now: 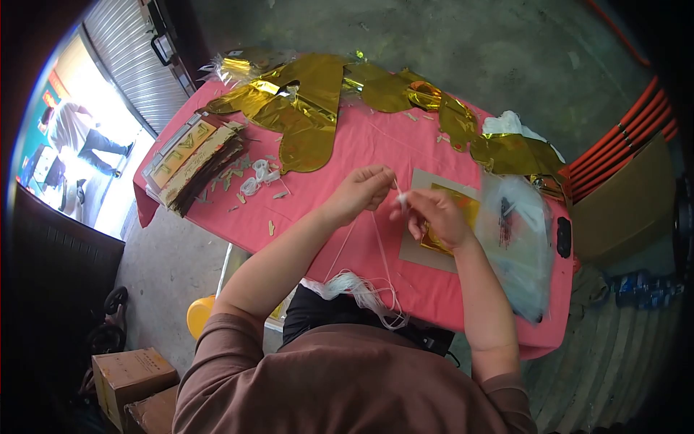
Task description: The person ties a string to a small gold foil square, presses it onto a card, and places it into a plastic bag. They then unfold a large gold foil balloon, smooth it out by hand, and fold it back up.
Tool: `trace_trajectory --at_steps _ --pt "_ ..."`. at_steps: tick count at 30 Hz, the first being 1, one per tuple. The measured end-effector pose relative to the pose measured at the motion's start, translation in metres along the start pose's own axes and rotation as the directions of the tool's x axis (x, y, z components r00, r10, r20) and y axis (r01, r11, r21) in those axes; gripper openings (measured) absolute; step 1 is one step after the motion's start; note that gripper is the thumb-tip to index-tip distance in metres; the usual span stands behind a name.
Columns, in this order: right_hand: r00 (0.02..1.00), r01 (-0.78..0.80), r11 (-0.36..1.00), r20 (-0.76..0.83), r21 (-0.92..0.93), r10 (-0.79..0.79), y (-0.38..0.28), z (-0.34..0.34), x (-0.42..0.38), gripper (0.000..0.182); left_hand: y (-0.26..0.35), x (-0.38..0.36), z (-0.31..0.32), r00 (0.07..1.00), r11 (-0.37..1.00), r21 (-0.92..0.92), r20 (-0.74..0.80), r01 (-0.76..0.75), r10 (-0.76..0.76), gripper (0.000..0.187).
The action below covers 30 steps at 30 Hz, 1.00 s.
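Observation:
White string (pixel 381 242) rises from a loose hank of string (pixel 350 286) at the table's near edge up to my hands. My left hand (pixel 363 192) is closed, pinching the string between thumb and fingers. Just right of it, my right hand (pixel 438 215) pinches a small white wad of the string (pixel 403 197) at its fingertips. Below my right hand lies a grey card (pixel 421 254) with a gold foil piece (pixel 470 211) on it, partly hidden by the hand.
Gold foil balloons (pixel 309 119) lie along the far side of the pink-covered table (pixel 372 148). A stack of printed cards (pixel 191 163), a small string coil (pixel 260 177) and paper scraps sit left. Clear plastic bags (pixel 517 249) lie right. A person (pixel 72 130) stands outside the doorway.

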State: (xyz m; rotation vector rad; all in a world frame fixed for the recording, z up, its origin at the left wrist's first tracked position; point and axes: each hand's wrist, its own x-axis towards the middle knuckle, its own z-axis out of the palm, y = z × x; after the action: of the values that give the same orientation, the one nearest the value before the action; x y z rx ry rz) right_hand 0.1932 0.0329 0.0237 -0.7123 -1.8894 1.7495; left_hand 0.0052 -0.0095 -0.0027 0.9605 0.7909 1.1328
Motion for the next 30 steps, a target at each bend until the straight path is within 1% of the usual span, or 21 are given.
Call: trace_trajectory --at_steps 1,2,3,5,6,8,9,11,12,13,14,15,17,19,21,22,23,25,27,29,30 --pt "0.998 0.027 0.962 0.05 0.272 -0.042 -0.003 0.001 -0.002 0.029 0.0 -0.001 0.002 0.998 0.993 0.118 -0.053 -0.027 0.034 0.023" --pt "0.99 0.137 0.951 -0.08 0.276 -0.12 -0.005 0.005 0.002 0.031 0.0 -0.002 0.004 0.998 0.993 0.116 -0.055 -0.025 0.032 0.023" --pt "0.99 0.135 0.951 -0.08 0.277 -0.118 0.001 0.005 0.005 0.031 -0.001 -0.004 0.007 0.998 0.998 0.057 0.044 0.037 -0.04 0.023" --pt "0.95 0.168 0.962 -0.227 -0.215 -0.216 0.016 0.003 0.011 0.031 0.0 -0.002 0.002 0.984 0.994 0.006 0.146 0.105 -0.105 0.023" --pt "0.949 0.164 0.963 -0.231 -0.213 -0.213 0.011 0.002 0.007 0.031 0.001 0.0 -0.008 0.994 0.998 -0.058 0.109 0.026 -0.019 0.023" --pt "0.979 -0.136 0.976 0.172 0.172 0.106 -0.006 -0.003 -0.003 0.029 0.0 0.004 -0.014 0.997 0.996 -0.056 0.017 -0.071 0.073 0.023" --pt "0.979 -0.139 0.975 0.174 0.172 0.109 -0.006 -0.001 -0.001 0.029 -0.005 0.003 -0.008 0.997 0.996 -0.058 0.015 -0.071 0.072 0.023" --pt "0.982 0.162 0.982 -0.114 0.096 -0.151 -0.007 0.005 0.007 0.028 -0.012 0.0 0.009 1.0 0.981 0.192 0.001 -0.019 0.019 0.022" --pt "0.982 0.164 0.982 -0.112 0.096 -0.153 -0.002 0.004 0.007 0.028 -0.001 -0.002 0.006 0.99 0.993 0.102 0.119 0.059 -0.071 0.023" --pt "0.992 0.08 0.995 -0.088 -0.066 -0.086 0.007 0.002 0.006 0.029 0.001 -0.001 -0.003 0.99 0.993 0.103 0.119 0.06 -0.072 0.023" --pt "0.997 -0.004 0.974 -0.076 -0.228 -0.014 0.012 0.0 0.006 0.029 0.001 0.003 -0.012 0.996 0.999 0.032 0.092 -0.018 0.015 0.023" --pt "0.997 -0.007 0.974 -0.078 -0.225 -0.011 0.007 0.002 0.002 0.029 -0.001 0.004 -0.017 0.994 0.995 -0.039 0.057 -0.095 0.098 0.024" --pt "0.996 0.087 0.974 0.013 0.209 -0.092 -0.011 0.008 -0.003 0.027 -0.006 0.002 -0.002 0.998 0.995 0.084 -0.023 -0.059 0.062 0.023" --pt "0.985 0.162 0.966 -0.087 0.2 -0.147 0.0 0.006 0.006 0.024 -0.008 -0.003 0.013 0.996 0.942 0.328 -0.017 -0.072 0.083 0.022" --pt "0.959 0.092 0.965 -0.24 -0.244 -0.152 0.015 0.006 0.014 0.021 0.002 -0.002 0.007 0.997 0.971 0.225 0.05 -0.076 0.067 0.022" --pt "0.986 -0.135 0.94 -0.139 -0.313 0.095 0.008 0.003 0.006 0.022 0.002 0.0 -0.002 0.998 0.978 0.196 -0.01 -0.067 0.07 0.023" --pt "0.985 -0.136 0.94 -0.141 -0.312 0.096 0.001 0.004 0.002 0.022 0.0 0.002 -0.006 0.995 0.985 0.166 -0.069 -0.057 0.069 0.024" --pt "1.0 0.01 0.984 -0.006 0.18 -0.009 -0.006 0.007 -0.002 0.023 -0.001 0.0 0.001 0.992 0.97 0.239 -0.097 -0.049 0.075 0.024" --pt "0.992 0.122 0.966 -0.01 0.23 -0.123 0.005 0.002 0.006 0.023 -0.003 -0.006 0.012 0.997 0.954 0.299 -0.054 -0.034 0.053 0.023" --pt "0.941 0.13 0.99 -0.308 -0.054 -0.14 0.01 0.011 0.012 0.024 -0.012 0.0 0.007 0.986 0.917 0.379 -0.055 -0.126 0.158 0.021" --pt "0.941 0.129 0.99 -0.31 -0.053 -0.139 0.01 0.013 0.01 0.024 -0.012 0.001 0.008 0.964 0.866 0.453 -0.048 -0.211 0.26 0.019"
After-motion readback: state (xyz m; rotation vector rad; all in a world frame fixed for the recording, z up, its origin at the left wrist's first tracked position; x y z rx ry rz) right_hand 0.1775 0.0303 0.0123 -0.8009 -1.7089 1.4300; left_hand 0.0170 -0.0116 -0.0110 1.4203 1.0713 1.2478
